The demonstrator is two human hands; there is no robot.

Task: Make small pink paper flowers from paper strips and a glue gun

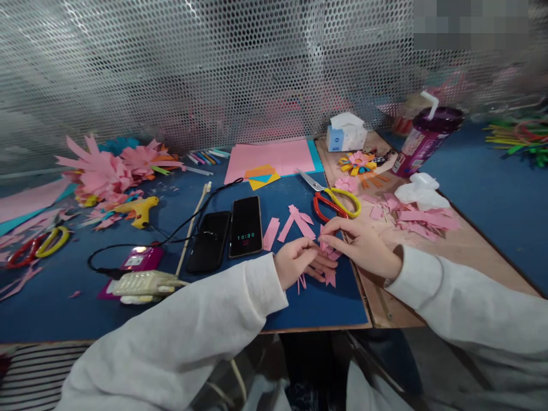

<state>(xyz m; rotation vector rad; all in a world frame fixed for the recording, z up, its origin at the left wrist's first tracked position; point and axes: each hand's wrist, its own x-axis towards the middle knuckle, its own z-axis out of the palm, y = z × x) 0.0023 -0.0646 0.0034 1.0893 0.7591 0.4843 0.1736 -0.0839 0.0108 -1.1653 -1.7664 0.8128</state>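
Held thing: a small bundle of narrow pink paper strips (329,251). I see it between both hands, low over the near edge of the blue-covered worktop (64,308).
Look of it: matte, pale pink, cut into short slim slips with slanted ends. A few ends fan out below the fingers and touch the blue surface.
Left hand (295,264): white sleeve. Its grip is closed, with the fingers curled onto the pink paper strips from the left.
Right hand (366,246): palm down, with the fingertips laid on the top of the bundle. I cannot tell whether its grip is clamped or only resting.
Loose slips: more pink paper offcuts (291,225) lie just beyond the hands.
Scissors: a pair of red-and-yellow-handled scissors (336,201) lies open just behind the right hand.
Phones: two black smartphones lie side by side to the left of the hands. One lit screen (245,226) reads 10:30 and the other (209,241) is dark.
Further left: a yellow glue gun (137,210) and big pink paper flowers (111,165).
Right side: a bare plywood board (449,251) strewn with pink scraps, with a purple lidded cup with a straw (423,140) behind it.
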